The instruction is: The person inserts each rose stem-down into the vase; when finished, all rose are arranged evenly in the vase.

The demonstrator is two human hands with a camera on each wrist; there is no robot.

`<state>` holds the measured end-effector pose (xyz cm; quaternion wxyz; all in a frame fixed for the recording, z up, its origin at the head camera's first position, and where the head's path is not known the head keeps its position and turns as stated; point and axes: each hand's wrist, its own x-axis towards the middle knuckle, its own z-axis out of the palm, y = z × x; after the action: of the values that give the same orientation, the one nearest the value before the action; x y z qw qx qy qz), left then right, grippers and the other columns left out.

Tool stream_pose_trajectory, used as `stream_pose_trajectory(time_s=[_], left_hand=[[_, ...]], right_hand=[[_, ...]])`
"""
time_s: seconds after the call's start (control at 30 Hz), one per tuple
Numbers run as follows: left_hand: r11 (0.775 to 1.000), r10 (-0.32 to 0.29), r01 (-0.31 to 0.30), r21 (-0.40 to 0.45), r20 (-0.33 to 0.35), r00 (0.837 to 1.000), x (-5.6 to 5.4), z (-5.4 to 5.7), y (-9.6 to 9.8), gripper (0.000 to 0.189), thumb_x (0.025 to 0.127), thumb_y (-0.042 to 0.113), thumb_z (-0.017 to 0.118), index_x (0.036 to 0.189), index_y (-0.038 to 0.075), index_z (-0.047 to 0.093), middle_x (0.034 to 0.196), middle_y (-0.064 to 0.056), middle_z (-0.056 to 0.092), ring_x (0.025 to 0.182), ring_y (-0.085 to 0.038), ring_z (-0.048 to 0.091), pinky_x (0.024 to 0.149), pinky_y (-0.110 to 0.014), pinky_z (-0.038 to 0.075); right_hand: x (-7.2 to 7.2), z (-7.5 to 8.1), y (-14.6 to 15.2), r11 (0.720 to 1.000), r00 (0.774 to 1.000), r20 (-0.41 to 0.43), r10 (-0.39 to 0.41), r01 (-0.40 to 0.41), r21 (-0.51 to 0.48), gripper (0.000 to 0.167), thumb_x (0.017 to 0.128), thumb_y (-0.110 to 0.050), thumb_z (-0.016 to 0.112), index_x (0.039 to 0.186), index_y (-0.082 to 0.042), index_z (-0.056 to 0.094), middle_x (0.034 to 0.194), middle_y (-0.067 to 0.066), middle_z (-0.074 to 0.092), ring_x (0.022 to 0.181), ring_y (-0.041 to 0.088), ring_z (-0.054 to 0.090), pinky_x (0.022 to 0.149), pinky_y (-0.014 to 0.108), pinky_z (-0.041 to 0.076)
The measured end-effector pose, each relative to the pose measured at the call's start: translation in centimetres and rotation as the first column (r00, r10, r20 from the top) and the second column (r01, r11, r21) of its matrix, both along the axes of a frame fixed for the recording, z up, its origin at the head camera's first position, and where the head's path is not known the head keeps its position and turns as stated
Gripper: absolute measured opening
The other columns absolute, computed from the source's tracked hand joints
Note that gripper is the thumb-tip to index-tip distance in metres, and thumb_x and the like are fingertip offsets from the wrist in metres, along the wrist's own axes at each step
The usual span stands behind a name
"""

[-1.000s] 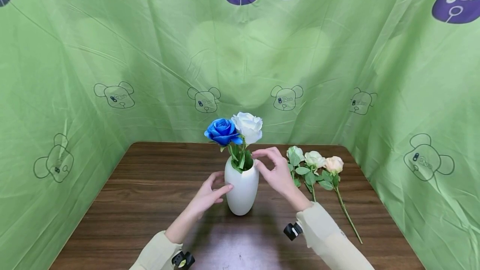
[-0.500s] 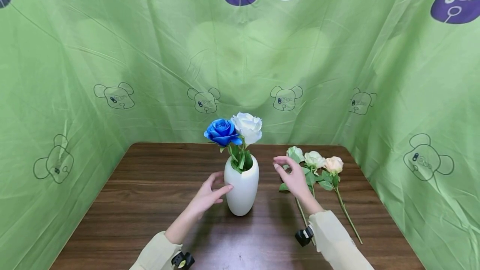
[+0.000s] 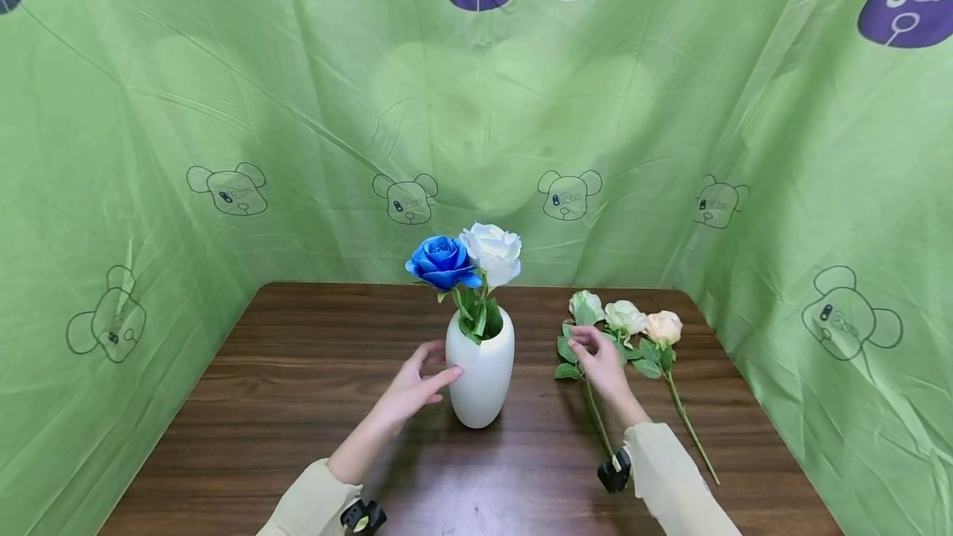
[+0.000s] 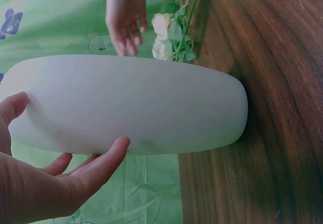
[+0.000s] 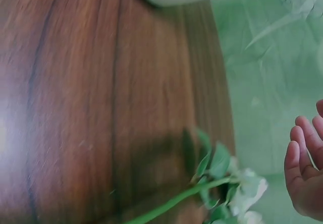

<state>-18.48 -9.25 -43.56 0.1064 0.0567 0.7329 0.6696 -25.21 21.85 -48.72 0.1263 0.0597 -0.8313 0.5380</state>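
A white vase [image 3: 480,379] stands upright, holding a blue rose [image 3: 442,261] and a white rose [image 3: 493,253]. My left hand [image 3: 409,383] holds the vase at its left side; in the left wrist view the thumb and fingertips [image 4: 121,142] lie against its wall. Over to the right, my right hand [image 3: 601,362] hovers above the leftmost of three roses lying on the table, a greenish-white rose [image 3: 586,306]. Its fingers are loosely bent with nothing between them. The right wrist view has this hand [image 5: 308,168] apart from the leaves and stem [image 5: 171,203].
Beside that rose lie a cream rose [image 3: 625,318] and a peach rose [image 3: 663,327], stems toward the front. The brown wooden table [image 3: 298,370] has a green printed cloth [image 3: 298,106] hanging behind and on both sides.
My right hand has left the vase's rim and moved right and slightly down, over the lying greenish-white rose. The left hand stays on the vase.
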Motion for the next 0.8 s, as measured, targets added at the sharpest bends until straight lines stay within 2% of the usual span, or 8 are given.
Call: stream_pose_trajectory(time_s=[0.27, 0.47, 0.53, 0.63, 0.8], left_hand=[[1.000, 0.000, 0.000, 0.002, 0.003, 1.000, 0.0, -0.1, 0.0, 0.060, 0.081, 0.030, 0.064, 0.128, 0.005, 0.036, 0.124, -0.019, 0.042, 0.097, -0.029, 0.053, 0.073, -0.042, 0.047], [1.000, 0.001, -0.001, -0.001, 0.001, 1.000, 0.0, 0.0, 0.0, 0.061, 0.081, 0.030, 0.065, 0.128, 0.005, 0.037, 0.124, -0.019, 0.042, 0.097, -0.029, 0.053, 0.073, -0.042, 0.047], [1.000, 0.002, -0.002, -0.001, 0.001, 1.000, 0.0, -0.1, 0.0, 0.061, 0.081, 0.030, 0.065, 0.128, 0.005, 0.037, 0.125, -0.020, 0.042, 0.097, -0.029, 0.053, 0.073, -0.042, 0.047], [1.000, 0.001, -0.001, 0.001, 0.003, 1.000, 0.0, -0.1, 0.0, 0.061, 0.081, 0.030, 0.064, 0.128, 0.005, 0.036, 0.125, -0.020, 0.042, 0.097, -0.030, 0.053, 0.073, -0.042, 0.047], [1.000, -0.002, 0.002, 0.006, 0.007, 1.000, 0.0, 0.0, 0.0, 0.060, 0.081, 0.030, 0.064, 0.129, 0.006, 0.036, 0.125, -0.020, 0.041, 0.098, -0.030, 0.053, 0.075, -0.044, 0.046]], right_hand=[[-0.3, -2.5, 2.2, 0.994, 0.991, 0.079, -0.110, 0.108, 0.034, 0.024, 0.084, -0.005, 0.058, 0.106, 0.003, 0.056, 0.096, 0.019, 0.060, 0.088, 0.026, 0.054, 0.072, 0.028, 0.041], [0.2, -3.9, 3.5, 0.980, 0.963, 0.190, -0.189, 0.172, 0.102, 0.033, 0.082, -0.006, 0.058, 0.113, 0.003, 0.052, 0.104, 0.021, 0.056, 0.089, 0.031, 0.053, 0.073, 0.035, 0.041], [0.4, -4.3, 3.7, 0.974, 0.956, 0.207, -0.207, 0.182, 0.132, 0.036, 0.081, -0.007, 0.058, 0.114, 0.004, 0.051, 0.104, 0.022, 0.056, 0.091, 0.034, 0.052, 0.076, 0.040, 0.040], [0.6, -5.0, 3.7, 0.965, 0.943, 0.234, -0.236, 0.199, 0.171, 0.038, 0.079, -0.008, 0.059, 0.114, 0.003, 0.051, 0.101, 0.020, 0.059, 0.093, 0.032, 0.052, 0.078, 0.041, 0.038], [0.9, -6.1, 3.3, 0.965, 0.934, 0.266, -0.238, 0.198, 0.170, 0.042, 0.076, -0.008, 0.062, 0.114, 0.004, 0.050, 0.091, 0.016, 0.061, 0.073, 0.023, 0.057, 0.062, 0.030, 0.044]])
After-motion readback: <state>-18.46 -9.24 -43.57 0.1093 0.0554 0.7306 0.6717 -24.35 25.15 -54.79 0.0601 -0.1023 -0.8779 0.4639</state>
